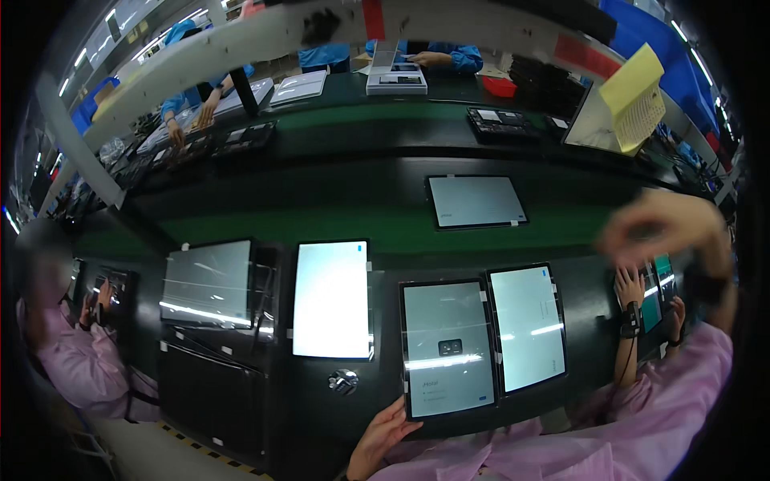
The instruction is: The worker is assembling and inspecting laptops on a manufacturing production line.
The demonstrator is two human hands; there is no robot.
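Note:
My left hand (385,433) grips the lower left corner of a tablet (445,321) with a lit grey-blue screen, thumb along its edge. A second lit tablet (525,321) lies close against the right side of that one. Raised at the right, my right hand (666,224) is smeared by motion, its fingers looking bent; whether anything is in them I cannot tell. Left of the held tablet lies another with a bright white screen (330,298), with a small shiny round object (343,381) below it. One more lit tablet (476,200) lies farther back, on the green strip.
Dark tablets (208,393) are stacked at the left, with a grey-screened one (207,284) on top. Co-workers sit close on both sides; one's hand (631,287) is below my right forearm. A metal frame bar (265,52) crosses overhead. A yellow sheet (638,104) hangs at the back right.

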